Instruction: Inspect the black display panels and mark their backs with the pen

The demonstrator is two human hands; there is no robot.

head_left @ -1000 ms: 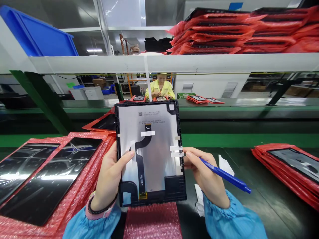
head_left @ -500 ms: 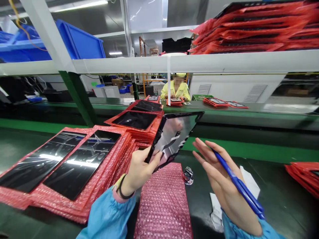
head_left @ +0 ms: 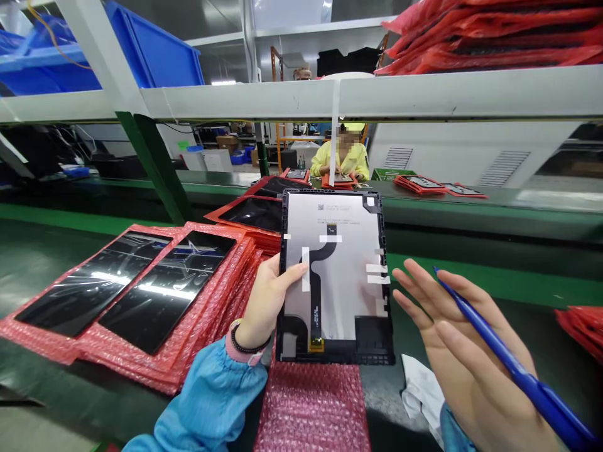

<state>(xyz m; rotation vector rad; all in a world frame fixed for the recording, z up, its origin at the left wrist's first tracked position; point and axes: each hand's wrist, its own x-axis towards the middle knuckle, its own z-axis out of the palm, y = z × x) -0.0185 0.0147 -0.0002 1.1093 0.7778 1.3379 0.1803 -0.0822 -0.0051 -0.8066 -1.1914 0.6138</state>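
Note:
My left hand (head_left: 264,300) grips a tablet screen assembly (head_left: 346,301) by its left edge, thumb on the back side. The panel stands nearly upright facing me, with its silver back, a black flex cable (head_left: 316,301) and white tape strips showing. To the right of it, my right hand (head_left: 475,351) is raised with fingers stretched, apart from the panel. A blue pen (head_left: 509,364) is tucked between its thumb and index finger, tip pointing up. Below the panel lies a pink bubble-wrap pouch (head_left: 313,408).
Black screens (head_left: 167,292) lie on stacked red bubble-wrap pouches (head_left: 226,295) at left. A white cloth (head_left: 421,386) is near my right hand. Overhead runs a white shelf beam (head_left: 264,99) with red-wrapped stacks (head_left: 494,41) and blue bins (head_left: 151,47). A person in yellow (head_left: 346,160) sits opposite.
My left hand has turned the tablet screen assembly from a slanted, edge-on pose to face me squarely. My right hand has shifted slightly right and closer, still with the blue pen.

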